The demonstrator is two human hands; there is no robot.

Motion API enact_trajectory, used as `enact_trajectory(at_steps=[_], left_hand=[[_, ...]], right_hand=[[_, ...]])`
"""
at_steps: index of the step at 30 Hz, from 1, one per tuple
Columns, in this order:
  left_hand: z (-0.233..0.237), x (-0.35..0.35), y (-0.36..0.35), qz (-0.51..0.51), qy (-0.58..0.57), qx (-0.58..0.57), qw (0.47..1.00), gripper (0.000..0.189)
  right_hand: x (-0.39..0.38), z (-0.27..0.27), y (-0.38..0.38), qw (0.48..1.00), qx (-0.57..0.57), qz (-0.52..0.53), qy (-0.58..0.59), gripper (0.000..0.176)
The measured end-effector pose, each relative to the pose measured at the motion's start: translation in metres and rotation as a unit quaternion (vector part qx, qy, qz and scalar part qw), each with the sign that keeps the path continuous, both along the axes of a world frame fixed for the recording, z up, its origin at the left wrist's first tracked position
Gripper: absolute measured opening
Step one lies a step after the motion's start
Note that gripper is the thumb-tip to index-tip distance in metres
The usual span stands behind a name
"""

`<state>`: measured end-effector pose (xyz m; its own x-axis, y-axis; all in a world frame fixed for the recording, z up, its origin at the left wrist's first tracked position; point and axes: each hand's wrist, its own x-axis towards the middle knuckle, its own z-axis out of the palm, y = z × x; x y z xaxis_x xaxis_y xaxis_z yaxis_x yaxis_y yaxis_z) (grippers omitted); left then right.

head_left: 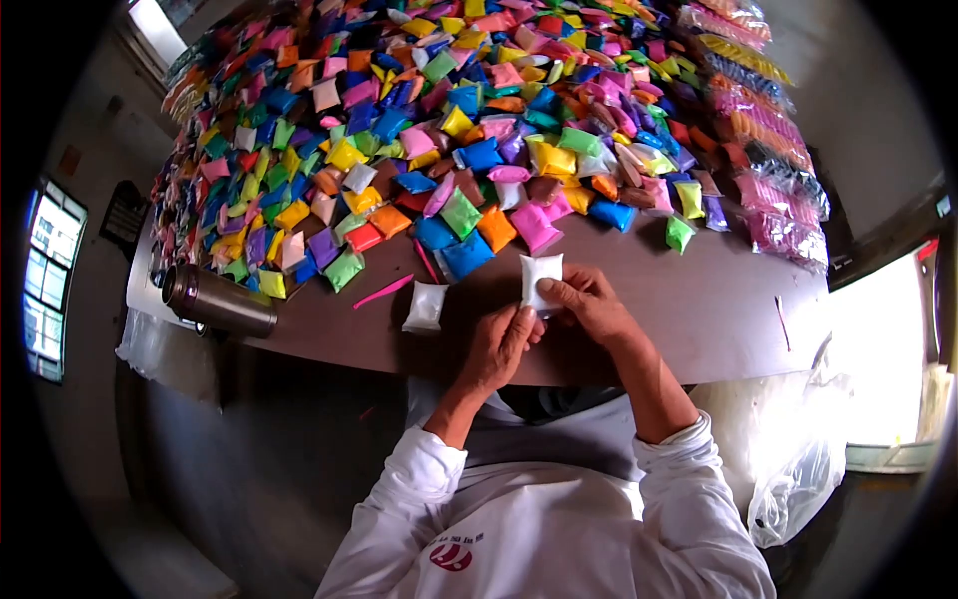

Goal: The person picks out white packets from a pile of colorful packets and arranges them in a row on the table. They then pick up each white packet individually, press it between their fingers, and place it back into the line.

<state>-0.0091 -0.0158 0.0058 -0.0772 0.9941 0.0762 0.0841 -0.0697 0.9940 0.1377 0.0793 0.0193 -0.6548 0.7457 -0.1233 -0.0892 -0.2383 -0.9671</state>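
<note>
White packet (pixel 540 272) in left hand (pixel 500 344) and right hand (pixel 595 305) — lower edge partly hidden.

Thin, shiny plastic, kinda crinkled, is seen on the white packet (pixel 542 275) in the grip. Same glossy wrap is shown on the coloured packets (pixel 479 155) beyond it. Well left of the grip, glossy metal is seen on the flask (pixel 235 303). Underneath, the tabletop (pixel 689 299) is finished smooth, softly sheeny; sleeves (pixel 689 479) are made of matt cloth.
</note>
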Motion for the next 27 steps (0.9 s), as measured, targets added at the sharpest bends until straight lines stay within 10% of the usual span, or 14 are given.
enact_trajectory(at_steps=[9,17,27], left_hand=[[-0.008,0.003,0.004,-0.003,0.145,0.132,0.981,0.016],[-0.007,0.018,-0.005,-0.004,0.296,0.179,0.938,0.009],[-0.011,0.034,-0.027,0.029,0.368,0.185,0.911,0.03]], right_hand=[[-0.016,0.012,0.014,0.993,0.065,-0.088,-0.052,0.039],[-0.074,0.012,0.012,0.961,0.132,0.097,-0.221,0.044],[-0.085,0.019,-0.012,0.828,0.37,0.084,-0.413,0.044]])
